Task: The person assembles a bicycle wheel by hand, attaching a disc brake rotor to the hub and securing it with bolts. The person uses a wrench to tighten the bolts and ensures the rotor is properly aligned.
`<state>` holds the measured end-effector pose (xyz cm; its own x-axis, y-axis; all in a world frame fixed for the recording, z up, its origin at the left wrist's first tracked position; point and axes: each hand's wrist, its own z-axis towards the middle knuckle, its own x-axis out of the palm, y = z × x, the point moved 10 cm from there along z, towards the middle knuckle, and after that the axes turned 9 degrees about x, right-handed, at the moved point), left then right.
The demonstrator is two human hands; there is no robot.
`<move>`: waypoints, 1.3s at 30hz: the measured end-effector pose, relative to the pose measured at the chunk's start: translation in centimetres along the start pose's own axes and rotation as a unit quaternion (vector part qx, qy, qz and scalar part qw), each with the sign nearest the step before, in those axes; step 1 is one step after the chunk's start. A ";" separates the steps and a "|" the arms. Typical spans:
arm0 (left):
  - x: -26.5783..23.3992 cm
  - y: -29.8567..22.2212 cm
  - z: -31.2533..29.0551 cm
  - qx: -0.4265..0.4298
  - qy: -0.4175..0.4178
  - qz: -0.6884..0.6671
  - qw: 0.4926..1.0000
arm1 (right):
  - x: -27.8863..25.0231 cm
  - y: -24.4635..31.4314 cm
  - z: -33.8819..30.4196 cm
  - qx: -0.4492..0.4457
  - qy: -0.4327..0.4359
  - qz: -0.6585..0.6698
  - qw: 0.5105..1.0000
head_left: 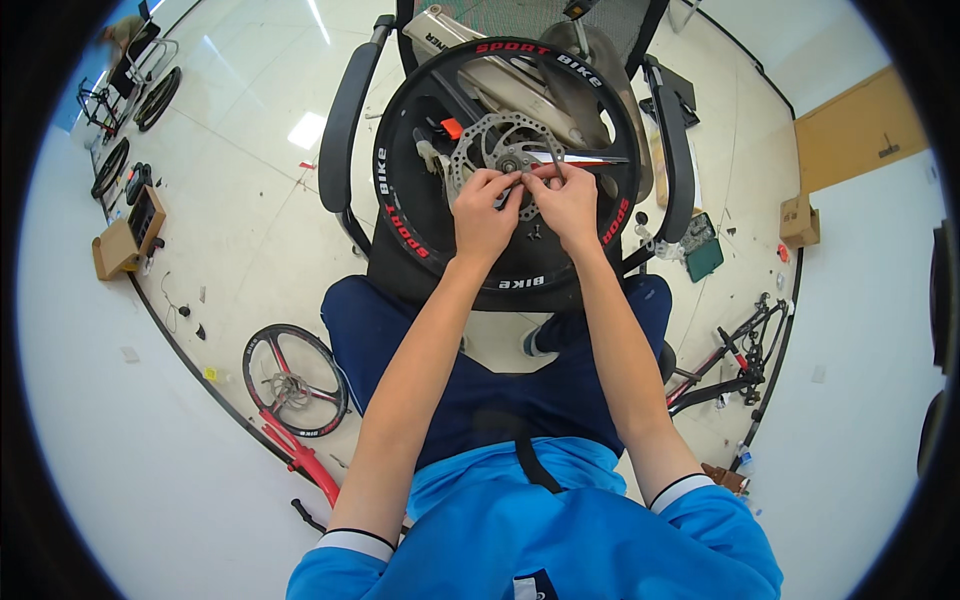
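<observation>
A slip of the left grip point(482, 215) or right grip point(567, 207), whether clamped unclear, could scratch the silver perforated metal disc point(461, 158).

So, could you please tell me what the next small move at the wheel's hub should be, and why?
Perhaps the right hand, once free, should pick up one of the small dark pieces while the left hand steadies the disc rotor: both hands meet beside the hub, and the pieces, possibly fasteners, lie close by. Anything the hands pinch there is hidden.
</observation>
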<state>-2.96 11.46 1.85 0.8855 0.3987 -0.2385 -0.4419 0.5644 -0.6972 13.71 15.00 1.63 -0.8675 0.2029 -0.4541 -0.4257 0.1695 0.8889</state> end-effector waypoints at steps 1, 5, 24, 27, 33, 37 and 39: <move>0.1 0.0 0.0 -0.001 -0.001 0.001 1.000 | 0.1 -0.4 0.2 0.009 0.007 0.017 1.000; 0.1 0.1 0.0 -0.003 -0.007 0.023 1.000 | 0.1 -0.3 0.3 0.008 0.025 -0.020 0.999; 0.2 -1.0 -0.1 0.013 -0.015 0.031 0.999 | -1.4 1.5 -0.5 -0.056 0.104 0.161 0.980; 0.0 -1.0 -0.2 0.030 -0.020 0.047 0.998 | -1.3 2.2 -1.1 -0.073 0.102 0.132 0.983; 0.0 -1.1 -0.1 0.039 -0.020 0.053 0.998 | -0.6 3.2 -1.3 -0.146 0.105 0.032 0.983; 0.0 -0.9 -0.2 0.039 -0.022 0.046 0.998 | -0.9 4.5 -1.9 -0.174 0.088 0.015 0.981; 0.1 -0.9 -0.2 0.033 -0.023 0.046 0.998 | -1.0 4.7 -2.0 -0.182 0.091 0.004 0.979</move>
<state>-2.50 10.88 2.31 0.8336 0.4828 -0.2682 -0.5317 0.5699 -0.6265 12.04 13.67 6.43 -0.8889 0.0212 -0.4576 -0.4527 -0.1934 0.8704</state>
